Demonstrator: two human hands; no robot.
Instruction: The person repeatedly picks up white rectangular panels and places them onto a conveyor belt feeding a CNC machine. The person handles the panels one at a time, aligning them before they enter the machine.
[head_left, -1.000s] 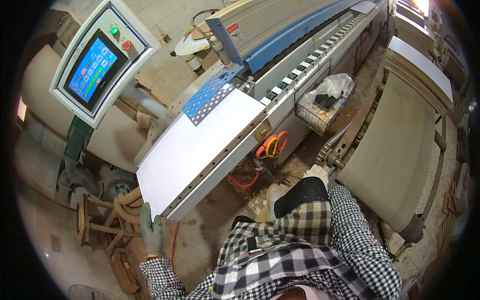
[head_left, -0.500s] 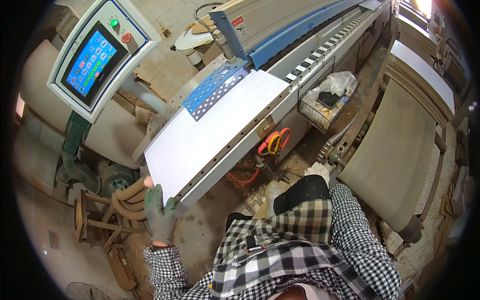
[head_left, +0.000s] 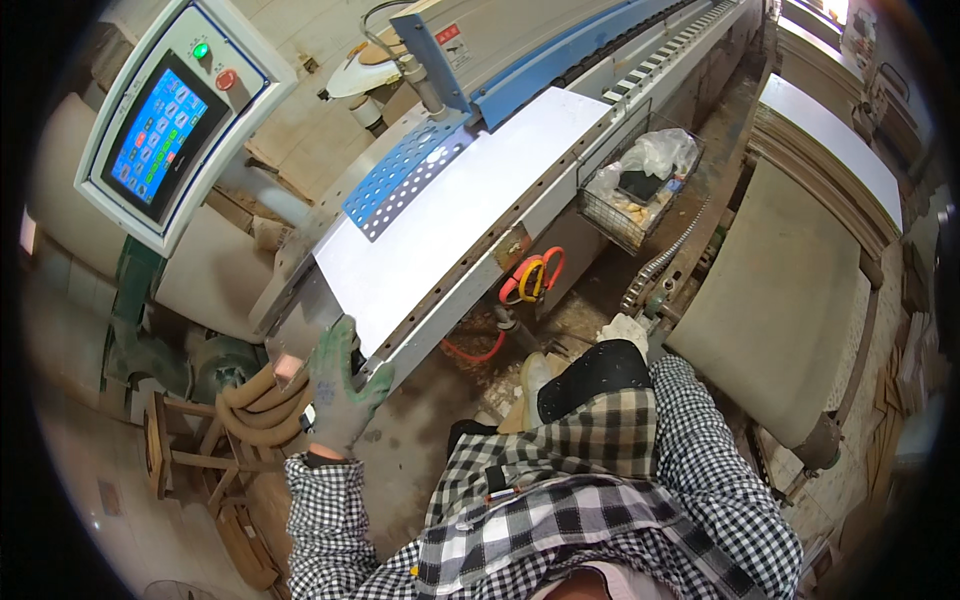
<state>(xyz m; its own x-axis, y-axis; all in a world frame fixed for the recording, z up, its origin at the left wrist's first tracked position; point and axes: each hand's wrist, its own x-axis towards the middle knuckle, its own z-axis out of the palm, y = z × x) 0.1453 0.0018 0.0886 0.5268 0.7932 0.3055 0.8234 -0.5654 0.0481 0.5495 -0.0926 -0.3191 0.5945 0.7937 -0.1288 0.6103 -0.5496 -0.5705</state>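
My left hand (head_left: pixel 343 388), in a grey-green glove, is at the near end of a long white panel (head_left: pixel 440 220). Its fingers are spread, with the fingertips by the panel's end edge. The panel lies on the bed of a long machine, and its far end reaches a blue guard. Part of it passes under a blue perforated plate (head_left: pixel 400 180). My right arm reaches forward beside my knee; the right hand (head_left: pixel 626 331), in a pale glove, is partly hidden there, near the belt conveyor's end. Its fingers cannot be made out.
A control panel (head_left: pixel 150 125) with a lit screen stands at left. Scissors with red and yellow handles (head_left: pixel 533 275) hang on the machine's side, below a wire basket (head_left: pixel 640 185) holding plastic bags. The belt conveyor (head_left: pixel 780 300) and stacked boards (head_left: pixel 830 150) are at right; ribbed hoses (head_left: pixel 260 405) lie lower left.
The white panel has slid forward along the machine, away from me. My left hand has followed its near end a little, and its fingers look more spread. The view has shifted slightly.
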